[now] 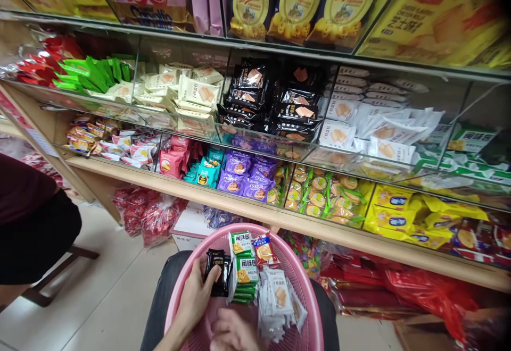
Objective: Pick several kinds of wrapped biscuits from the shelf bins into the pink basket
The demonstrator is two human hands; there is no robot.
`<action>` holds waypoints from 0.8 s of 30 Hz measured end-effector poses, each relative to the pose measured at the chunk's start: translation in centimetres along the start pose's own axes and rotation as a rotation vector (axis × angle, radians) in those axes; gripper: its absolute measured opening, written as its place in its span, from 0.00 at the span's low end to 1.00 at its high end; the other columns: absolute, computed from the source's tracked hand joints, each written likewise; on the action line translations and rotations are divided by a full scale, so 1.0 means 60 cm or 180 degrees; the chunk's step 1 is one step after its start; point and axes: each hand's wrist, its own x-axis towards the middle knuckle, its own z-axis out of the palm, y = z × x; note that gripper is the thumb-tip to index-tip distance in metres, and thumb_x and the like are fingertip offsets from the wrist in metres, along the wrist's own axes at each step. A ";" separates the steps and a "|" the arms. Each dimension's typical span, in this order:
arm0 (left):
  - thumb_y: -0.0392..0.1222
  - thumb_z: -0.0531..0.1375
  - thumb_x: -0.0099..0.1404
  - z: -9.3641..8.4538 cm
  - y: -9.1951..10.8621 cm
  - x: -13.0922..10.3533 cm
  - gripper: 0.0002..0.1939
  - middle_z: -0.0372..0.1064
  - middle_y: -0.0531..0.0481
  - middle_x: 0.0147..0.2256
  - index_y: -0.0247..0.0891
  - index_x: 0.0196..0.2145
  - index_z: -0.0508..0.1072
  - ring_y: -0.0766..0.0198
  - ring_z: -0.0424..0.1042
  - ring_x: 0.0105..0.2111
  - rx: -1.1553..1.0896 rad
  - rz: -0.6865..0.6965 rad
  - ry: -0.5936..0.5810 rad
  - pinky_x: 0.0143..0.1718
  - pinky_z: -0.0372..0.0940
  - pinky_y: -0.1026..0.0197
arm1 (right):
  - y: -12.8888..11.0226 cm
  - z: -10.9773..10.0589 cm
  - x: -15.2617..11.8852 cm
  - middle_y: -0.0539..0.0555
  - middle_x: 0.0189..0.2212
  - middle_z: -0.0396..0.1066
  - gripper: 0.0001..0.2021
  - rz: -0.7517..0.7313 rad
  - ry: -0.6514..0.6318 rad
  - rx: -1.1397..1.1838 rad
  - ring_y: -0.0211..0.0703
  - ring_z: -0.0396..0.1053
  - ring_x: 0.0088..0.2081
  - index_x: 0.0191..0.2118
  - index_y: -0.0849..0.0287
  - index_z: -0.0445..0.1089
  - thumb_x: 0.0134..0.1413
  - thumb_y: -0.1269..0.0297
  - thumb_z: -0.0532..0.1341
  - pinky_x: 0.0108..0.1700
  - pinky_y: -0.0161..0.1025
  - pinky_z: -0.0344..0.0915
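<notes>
Pink plastic mesh, round and shallow, forms the basket [307, 308] that rests on your lap, and both of your hands are inside it. Your left hand [197, 295] grips a small stack of glossy black snack packets [217, 272] at the basket's left side; the thumb lies across the front of the top packet and the other fingers curl behind, so the stack is pinched between them. Your right hand [231, 335] lies low in the basket near the bottom edge of the view, knuckles up and fingers folded loosely; you cannot tell whether it holds anything. Just beside the black packets stands a stack of green-and-white biscuit packets [244, 274], touching them on the right. A red-and-orange wrapped snack [264, 251] lies behind those, and a bunch of clear-and-white wrapped crackers [279, 303] fills the basket's right half. Ahead of you runs a wooden shelf unit with clear plastic bins [279, 212] full of wrapped snacks. At the far left, another person in a dark top [27, 218] sits on a stool, well apart from you.
</notes>
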 end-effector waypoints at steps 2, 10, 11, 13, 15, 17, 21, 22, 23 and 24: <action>0.56 0.55 0.56 0.001 -0.004 0.001 0.23 0.71 0.48 0.35 0.39 0.43 0.60 0.56 0.72 0.36 0.0371 -0.0008 -0.0037 0.37 0.65 0.57 | 0.019 0.029 0.023 0.51 0.31 0.69 0.21 0.0578 0.0125 0.0582 0.37 0.67 0.31 0.37 0.58 0.67 0.30 0.61 0.67 0.31 0.33 0.60; 0.55 0.49 0.60 0.014 -0.014 0.015 0.18 0.71 0.46 0.35 0.38 0.40 0.61 0.56 0.72 0.35 0.1116 0.0099 -0.0150 0.35 0.64 0.58 | 0.004 0.056 0.074 0.48 0.17 0.65 0.08 0.1105 0.0725 0.2336 0.33 0.67 0.23 0.15 0.59 0.57 0.37 0.74 0.54 0.25 0.28 0.59; 0.55 0.48 0.61 0.014 -0.013 0.016 0.19 0.71 0.45 0.36 0.37 0.39 0.62 0.56 0.72 0.36 0.1221 0.0122 -0.0160 0.35 0.64 0.58 | 0.003 0.055 0.077 0.49 0.17 0.66 0.07 0.1127 0.0789 0.2399 0.33 0.67 0.23 0.16 0.60 0.59 0.39 0.74 0.55 0.26 0.29 0.60; 0.55 0.47 0.61 0.015 -0.008 0.016 0.21 0.70 0.41 0.39 0.35 0.41 0.63 0.55 0.71 0.40 0.1570 0.0130 -0.0155 0.38 0.63 0.57 | 0.005 0.056 0.082 0.49 0.17 0.67 0.06 0.1190 0.0921 0.2542 0.34 0.68 0.23 0.18 0.61 0.61 0.41 0.75 0.54 0.28 0.30 0.62; 0.53 0.46 0.62 0.014 -0.002 0.016 0.23 0.67 0.37 0.43 0.32 0.44 0.63 0.53 0.69 0.44 0.2071 0.0122 -0.0156 0.40 0.63 0.56 | 0.009 0.057 0.088 0.49 0.16 0.67 0.07 0.1162 0.0930 0.2701 0.34 0.68 0.22 0.19 0.62 0.61 0.42 0.76 0.54 0.29 0.30 0.63; 0.51 0.44 0.63 0.011 0.001 0.015 0.23 0.65 0.35 0.46 0.32 0.46 0.64 0.51 0.69 0.44 0.2587 0.0130 -0.0218 0.39 0.63 0.55 | 0.015 0.057 0.094 0.48 0.15 0.66 0.07 0.1080 0.0869 0.2819 0.35 0.68 0.22 0.18 0.61 0.61 0.42 0.76 0.54 0.29 0.31 0.63; 0.50 0.43 0.64 0.003 0.000 0.014 0.22 0.66 0.36 0.46 0.36 0.47 0.66 0.52 0.69 0.44 0.2859 0.0091 -0.0611 0.40 0.62 0.56 | 0.019 0.055 0.102 0.49 0.15 0.67 0.08 0.1016 0.0814 0.2900 0.34 0.68 0.20 0.18 0.61 0.60 0.42 0.76 0.53 0.27 0.31 0.63; 0.51 0.43 0.64 0.001 -0.001 0.014 0.23 0.67 0.37 0.46 0.35 0.47 0.66 0.52 0.69 0.45 0.2695 0.0006 -0.0705 0.42 0.61 0.56 | 0.018 0.055 0.104 0.49 0.15 0.67 0.07 0.1004 0.0794 0.2894 0.34 0.68 0.20 0.19 0.62 0.61 0.43 0.76 0.53 0.27 0.31 0.63; 0.52 0.42 0.64 0.001 -0.001 0.013 0.24 0.68 0.37 0.45 0.34 0.48 0.65 0.52 0.69 0.46 0.2465 -0.0121 -0.0765 0.43 0.61 0.56 | 0.016 0.055 0.105 0.50 0.16 0.68 0.07 0.0994 0.0763 0.2878 0.34 0.68 0.20 0.20 0.62 0.62 0.43 0.75 0.53 0.27 0.31 0.63; 0.53 0.42 0.64 0.000 -0.001 0.013 0.25 0.69 0.37 0.45 0.33 0.49 0.64 0.52 0.68 0.47 0.2184 -0.0264 -0.0798 0.45 0.60 0.55 | 0.013 0.055 0.106 0.52 0.18 0.70 0.06 0.0978 0.0715 0.2852 0.35 0.68 0.21 0.22 0.63 0.64 0.44 0.74 0.52 0.27 0.31 0.63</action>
